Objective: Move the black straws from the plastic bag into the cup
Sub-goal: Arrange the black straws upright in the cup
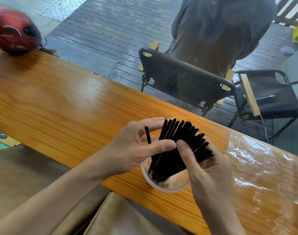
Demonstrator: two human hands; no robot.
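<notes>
A bundle of black straws (180,145) stands fanned out in a clear plastic cup (163,185) on the wooden counter (60,102). My left hand (136,150) curls round the left side of the bundle, and one straw (147,135) sticks up between its thumb and fingers. My right hand (206,168) grips the right side of the bundle, thumb on top. The clear plastic bag (267,175) lies flat on the counter to the right of the cup, and I see no straws in it.
A red helmet (14,28) sits at the counter's far left end. Beyond the glass, a person in grey stands behind two black folding chairs (187,78) on a wet wooden deck. A tan cushion (121,216) lies below the counter's near edge.
</notes>
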